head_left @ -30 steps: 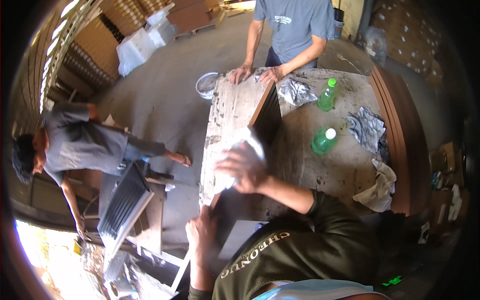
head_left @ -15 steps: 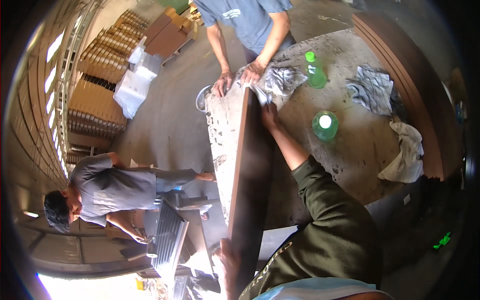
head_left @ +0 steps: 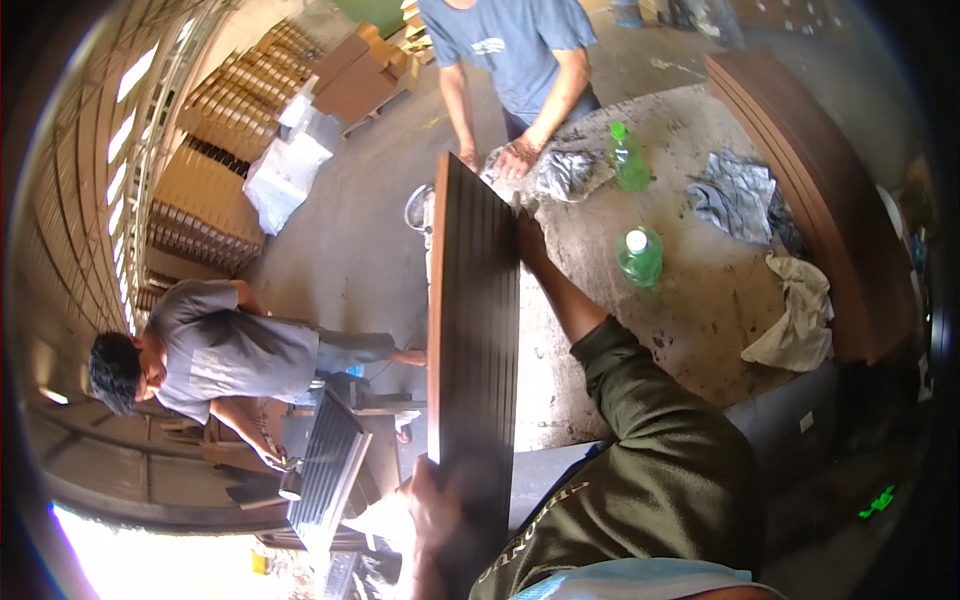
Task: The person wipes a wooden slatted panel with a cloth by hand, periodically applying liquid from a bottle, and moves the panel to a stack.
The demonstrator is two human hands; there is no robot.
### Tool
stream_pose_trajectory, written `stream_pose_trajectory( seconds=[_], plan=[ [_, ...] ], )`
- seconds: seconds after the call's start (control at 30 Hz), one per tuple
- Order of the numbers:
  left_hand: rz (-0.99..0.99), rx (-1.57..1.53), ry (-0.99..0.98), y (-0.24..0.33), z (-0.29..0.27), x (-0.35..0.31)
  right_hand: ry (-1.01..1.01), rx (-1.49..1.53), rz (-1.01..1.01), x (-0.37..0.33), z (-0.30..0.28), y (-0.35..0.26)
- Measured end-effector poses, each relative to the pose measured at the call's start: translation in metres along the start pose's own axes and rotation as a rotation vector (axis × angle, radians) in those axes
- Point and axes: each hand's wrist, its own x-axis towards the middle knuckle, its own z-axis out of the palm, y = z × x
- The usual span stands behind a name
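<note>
A long dark brown grooved board [head_left: 476,290] stands tilted across the near left part of the worktable [head_left: 590,400], its lighter reddish edge to the left. My left hand [head_left: 432,505] is closed round the board's near left edge. At the far right edge of the board is my right hand [head_left: 528,238], closed against it, with its fingers partly hidden and in shadow. Beyond the board's far end, a co-worker's hand [head_left: 517,158] rests on the table beside a crumpled grey-white rag [head_left: 568,175].
Two green bottles [head_left: 640,257] stand on the table. A grey rag [head_left: 735,195] and a cream rag [head_left: 795,315] lie near stacked brown boards [head_left: 800,190] at right. At left, another person [head_left: 240,345] holds a cup-like container [head_left: 290,483] by a grooved panel [head_left: 328,465].
The board has turned so that its grooved face shows, and its far end has moved left and up. My right hand has come slightly nearer along its edge. The whole view has shifted a little.
</note>
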Motion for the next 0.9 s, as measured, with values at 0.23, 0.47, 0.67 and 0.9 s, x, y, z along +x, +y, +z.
stream_pose_trajectory(
  seconds=[0.23,0.47,0.67,0.9],
  plan=[
    [0.109,-0.378,0.454,-0.008,-0.013,-0.041,0.433,-1.126,-0.421,-0.119,0.061,-0.037],
    [0.188,-0.878,0.769,0.003,-0.06,-0.014,-0.43,0.628,0.297,-0.292,-0.122,-0.068],
    [0.196,-1.054,0.744,0.045,-0.05,0.005,0.392,-0.241,-0.372,-0.35,-0.151,0.084],
    [0.404,-1.062,-0.047,0.191,0.052,0.037,0.454,0.111,0.29,-0.366,-0.347,0.087]
  ],
)
